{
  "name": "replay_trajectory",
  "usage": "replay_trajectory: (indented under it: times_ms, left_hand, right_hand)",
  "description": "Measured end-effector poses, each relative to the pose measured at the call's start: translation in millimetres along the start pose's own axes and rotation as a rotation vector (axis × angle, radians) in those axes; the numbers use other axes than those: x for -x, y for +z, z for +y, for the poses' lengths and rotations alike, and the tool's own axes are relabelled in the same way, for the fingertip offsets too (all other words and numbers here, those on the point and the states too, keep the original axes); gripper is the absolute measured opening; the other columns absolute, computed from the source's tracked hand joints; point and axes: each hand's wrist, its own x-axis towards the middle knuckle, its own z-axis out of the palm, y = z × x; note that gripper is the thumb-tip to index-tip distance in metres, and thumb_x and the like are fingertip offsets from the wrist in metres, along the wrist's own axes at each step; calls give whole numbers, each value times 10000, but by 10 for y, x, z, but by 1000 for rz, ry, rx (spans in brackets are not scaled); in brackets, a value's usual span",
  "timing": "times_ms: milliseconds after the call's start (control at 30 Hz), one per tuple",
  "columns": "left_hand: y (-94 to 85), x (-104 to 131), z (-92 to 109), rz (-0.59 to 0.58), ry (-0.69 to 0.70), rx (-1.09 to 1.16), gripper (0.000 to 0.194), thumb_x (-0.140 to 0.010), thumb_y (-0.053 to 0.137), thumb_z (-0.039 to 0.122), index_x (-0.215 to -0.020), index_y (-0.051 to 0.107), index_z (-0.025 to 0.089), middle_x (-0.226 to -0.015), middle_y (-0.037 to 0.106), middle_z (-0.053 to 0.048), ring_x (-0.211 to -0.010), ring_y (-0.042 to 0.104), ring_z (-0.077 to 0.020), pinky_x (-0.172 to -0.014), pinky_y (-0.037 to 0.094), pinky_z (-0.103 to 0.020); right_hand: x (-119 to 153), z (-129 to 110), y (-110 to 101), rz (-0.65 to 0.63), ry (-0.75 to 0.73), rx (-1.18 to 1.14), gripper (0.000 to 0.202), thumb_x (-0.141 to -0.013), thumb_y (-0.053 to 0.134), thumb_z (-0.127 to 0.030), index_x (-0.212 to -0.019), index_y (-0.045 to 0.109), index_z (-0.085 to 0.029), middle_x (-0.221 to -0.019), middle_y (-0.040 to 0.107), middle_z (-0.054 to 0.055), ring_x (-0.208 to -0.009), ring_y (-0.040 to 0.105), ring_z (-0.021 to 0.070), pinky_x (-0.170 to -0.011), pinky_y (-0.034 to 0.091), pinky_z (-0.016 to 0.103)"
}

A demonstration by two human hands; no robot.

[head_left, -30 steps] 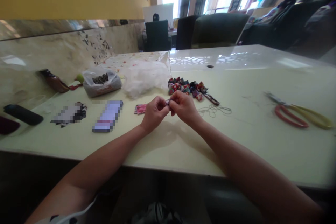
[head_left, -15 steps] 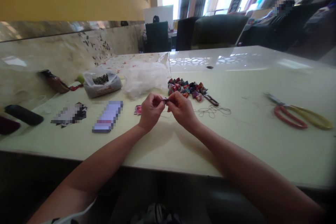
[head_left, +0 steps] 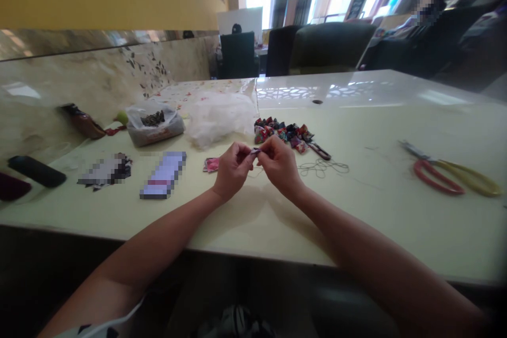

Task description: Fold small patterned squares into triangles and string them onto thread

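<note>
Both hands meet above the table, pinching a small piece of dark patterned cloth between them. My left hand grips its left side with thumb and fingers. On its right side my right hand is closed the same way; whether it also holds a needle is too small to tell. A pink patterned cloth piece lies just left of my left hand. Behind my right hand sits a pile of small stuffed cloth pieces. Dark thread lies in loose loops to the right.
Thread snips rest beside the pile. Large scissors with red and yellow handles lie far right. White stuffing and an open plastic bag stand behind on the left. A blurred phone-like object and a dark case lie left.
Both hands have shifted slightly to the right with the cloth between them, and the pink piece shows more. The other things stay where they were.
</note>
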Motion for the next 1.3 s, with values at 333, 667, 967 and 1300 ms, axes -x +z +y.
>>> replay_trajectory:
  times_ms: [333, 667, 967, 1300]
  left_hand:
    - [-45, -60, 17, 14, -141, 139, 261, -838, 727, 377, -821, 562, 176, -679, 601, 25, -567, 593, -93, -568, 512, -227]
    - [-1, -8, 20, -98, -123, 68, 227, -857, 682, 346, -780, 551, 178, -617, 568, 33, -540, 569, -96, -545, 472, -230]
    - [-15, -64, -21, 19, -177, 128, 222, -813, 703, 324, -755, 546, 178, -618, 610, 22, -546, 595, -103, -558, 502, -232]
    - [-52, -69, -28, -9, -224, 206, 224, -846, 687, 353, -804, 581, 160, -606, 635, 11, -539, 586, -95, -562, 490, -222]
  right_hand:
    - [-18, -1, 5, -95, -90, 27, 121, -820, 596, -220, -811, 476, -227, -750, 558, 2, -672, 508, 143, -636, 411, 299]
    - [-9, -41, -3, 62, -36, 155, 138, -750, 562, -144, -696, 458, -215, -606, 510, -37, -570, 447, 111, -571, 361, 274]
    - [-92, 83, 17, -148, 164, -346, 192, -736, 712, -280, -763, 540, -201, -695, 572, -32, -621, 589, 124, -608, 543, 303]
    - [-143, 109, -20, -227, 167, -366, 258, -719, 783, -316, -798, 576, -184, -685, 611, -36, -580, 606, 107, -554, 518, 269]
